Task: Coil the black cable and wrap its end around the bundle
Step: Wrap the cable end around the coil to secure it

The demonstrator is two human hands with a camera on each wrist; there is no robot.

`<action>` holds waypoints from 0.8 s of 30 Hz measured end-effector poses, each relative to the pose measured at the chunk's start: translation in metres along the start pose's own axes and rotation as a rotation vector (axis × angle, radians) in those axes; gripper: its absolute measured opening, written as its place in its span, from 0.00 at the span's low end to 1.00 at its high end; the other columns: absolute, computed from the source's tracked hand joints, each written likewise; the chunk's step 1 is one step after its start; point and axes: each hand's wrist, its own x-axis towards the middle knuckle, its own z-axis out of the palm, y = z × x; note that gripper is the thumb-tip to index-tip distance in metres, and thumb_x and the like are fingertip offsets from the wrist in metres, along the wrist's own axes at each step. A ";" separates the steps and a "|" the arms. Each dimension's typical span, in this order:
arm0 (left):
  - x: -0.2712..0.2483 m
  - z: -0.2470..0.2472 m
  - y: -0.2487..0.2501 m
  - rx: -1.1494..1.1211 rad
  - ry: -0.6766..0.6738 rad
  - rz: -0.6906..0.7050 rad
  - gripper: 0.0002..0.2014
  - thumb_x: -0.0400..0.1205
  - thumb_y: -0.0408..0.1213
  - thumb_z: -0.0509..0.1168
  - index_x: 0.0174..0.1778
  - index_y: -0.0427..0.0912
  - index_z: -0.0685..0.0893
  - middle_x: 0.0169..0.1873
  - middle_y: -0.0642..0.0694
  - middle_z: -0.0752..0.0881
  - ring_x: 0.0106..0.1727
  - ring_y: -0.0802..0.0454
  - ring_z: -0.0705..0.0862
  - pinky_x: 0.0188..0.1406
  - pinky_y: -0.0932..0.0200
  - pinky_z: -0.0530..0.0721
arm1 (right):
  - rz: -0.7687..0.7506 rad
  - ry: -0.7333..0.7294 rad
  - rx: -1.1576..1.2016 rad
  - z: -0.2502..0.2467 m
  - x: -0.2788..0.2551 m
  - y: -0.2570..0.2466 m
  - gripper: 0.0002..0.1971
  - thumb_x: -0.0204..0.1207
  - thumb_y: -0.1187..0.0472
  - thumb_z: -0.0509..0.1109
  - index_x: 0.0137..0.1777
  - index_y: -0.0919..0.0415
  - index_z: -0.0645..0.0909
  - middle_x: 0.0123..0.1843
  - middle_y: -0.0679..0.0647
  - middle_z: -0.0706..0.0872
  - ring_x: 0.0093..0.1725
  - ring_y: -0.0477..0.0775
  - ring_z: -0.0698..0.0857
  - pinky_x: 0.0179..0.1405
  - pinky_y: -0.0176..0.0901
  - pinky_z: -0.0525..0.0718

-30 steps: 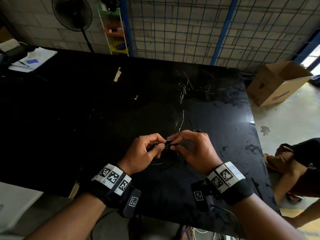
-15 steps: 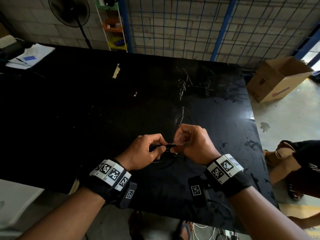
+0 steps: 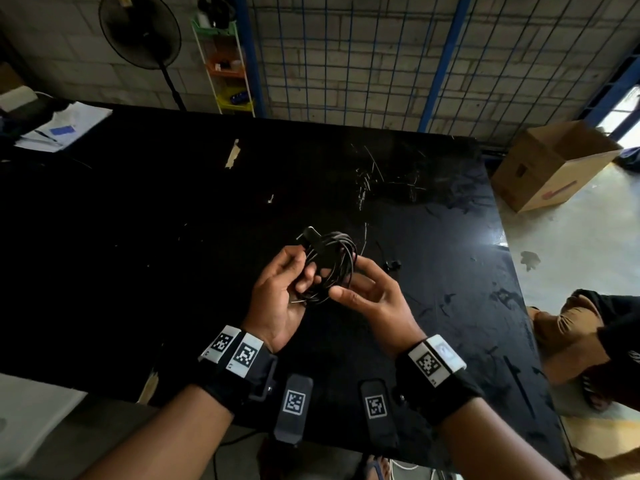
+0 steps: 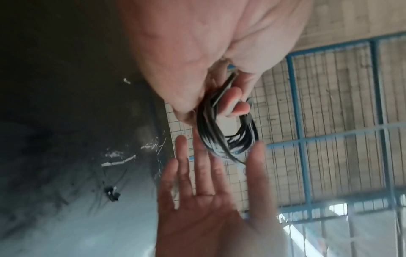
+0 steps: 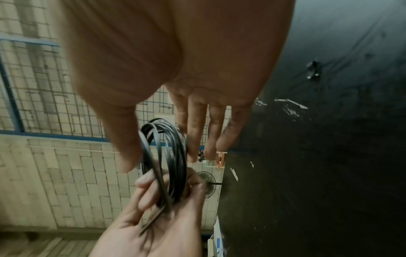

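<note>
Coils of the black cable (image 3: 330,263) hang in a loose bundle above the black surface (image 3: 138,237), gripped by the left hand (image 3: 280,292), whose fingers (image 4: 236,101) and thumb curl round one side of the loops. A flat plug end sticks up from the top of the bundle in the head view. The right hand (image 3: 372,294) sits palm up just beside the coil, its fingers (image 5: 198,132) straight and spread with the tips against the loops; it grasps nothing. Both wrists wear black bands carrying square black-and-white coded tags; no readable writing shows on them.

On the surface to the right of the hands lies a small dark clip-like object (image 3: 393,264), too small to identify. Papers (image 3: 62,128) with a blue patch lie at the far left corner of the surface. An open cardboard box (image 3: 550,164) with a red mark on its side stands on the floor to the right; its contents cannot be seen. Against the brick wall stand a black pedestal fan (image 3: 140,29) and a narrow rack (image 3: 228,64) with green, orange and yellow trays holding small items too blurred to name.
</note>
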 end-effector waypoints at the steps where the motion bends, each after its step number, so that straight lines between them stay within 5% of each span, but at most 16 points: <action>1: -0.001 0.004 0.001 -0.020 0.021 0.012 0.10 0.91 0.35 0.59 0.45 0.45 0.82 0.29 0.51 0.79 0.32 0.55 0.72 0.53 0.55 0.80 | 0.001 0.042 0.027 0.002 -0.001 0.002 0.35 0.69 0.63 0.83 0.77 0.62 0.78 0.61 0.63 0.94 0.63 0.59 0.93 0.61 0.47 0.90; 5: -0.004 0.011 0.000 -0.055 0.031 0.013 0.13 0.92 0.35 0.56 0.44 0.47 0.81 0.30 0.52 0.81 0.34 0.56 0.76 0.47 0.58 0.77 | 0.064 0.081 0.163 0.007 -0.002 0.010 0.29 0.66 0.58 0.86 0.69 0.60 0.87 0.54 0.61 0.94 0.54 0.55 0.92 0.53 0.42 0.88; 9: -0.006 0.009 -0.005 -0.089 -0.041 -0.008 0.11 0.91 0.35 0.55 0.46 0.46 0.80 0.32 0.51 0.83 0.40 0.53 0.85 0.46 0.58 0.85 | 0.088 0.071 0.273 0.007 0.000 0.012 0.28 0.60 0.50 0.90 0.56 0.65 0.90 0.51 0.59 0.94 0.50 0.52 0.90 0.50 0.39 0.86; 11: -0.006 0.003 -0.008 -0.095 -0.088 -0.023 0.10 0.91 0.36 0.55 0.47 0.45 0.80 0.36 0.49 0.84 0.49 0.47 0.90 0.57 0.48 0.87 | 0.058 0.059 0.287 0.005 -0.001 0.008 0.21 0.70 0.56 0.84 0.57 0.69 0.86 0.52 0.61 0.95 0.54 0.55 0.93 0.53 0.44 0.89; 14: -0.007 -0.007 -0.012 -0.010 -0.109 -0.006 0.08 0.87 0.40 0.59 0.53 0.44 0.84 0.45 0.45 0.89 0.58 0.45 0.87 0.69 0.42 0.76 | 0.019 0.089 0.238 0.001 -0.001 -0.001 0.14 0.75 0.63 0.76 0.58 0.70 0.87 0.47 0.62 0.95 0.49 0.55 0.95 0.50 0.44 0.91; 18: -0.007 -0.016 -0.008 0.154 -0.074 0.026 0.17 0.79 0.46 0.64 0.62 0.48 0.84 0.61 0.41 0.91 0.64 0.48 0.87 0.65 0.49 0.76 | -0.008 0.085 0.030 -0.012 0.000 -0.019 0.13 0.75 0.61 0.77 0.58 0.63 0.92 0.41 0.59 0.94 0.41 0.49 0.93 0.43 0.37 0.89; 21: -0.006 -0.019 -0.001 0.283 -0.134 0.069 0.25 0.78 0.48 0.68 0.72 0.49 0.81 0.67 0.36 0.88 0.65 0.43 0.88 0.65 0.49 0.84 | -0.018 0.011 -0.267 -0.024 0.002 -0.035 0.06 0.80 0.65 0.77 0.53 0.61 0.94 0.38 0.57 0.93 0.43 0.51 0.92 0.51 0.43 0.90; 24: -0.005 -0.013 0.003 0.458 -0.217 0.128 0.29 0.77 0.49 0.74 0.76 0.56 0.80 0.65 0.40 0.88 0.63 0.42 0.90 0.68 0.46 0.86 | -0.040 -0.092 -0.655 -0.029 0.002 -0.044 0.04 0.81 0.62 0.78 0.51 0.56 0.95 0.37 0.57 0.94 0.39 0.49 0.91 0.49 0.50 0.89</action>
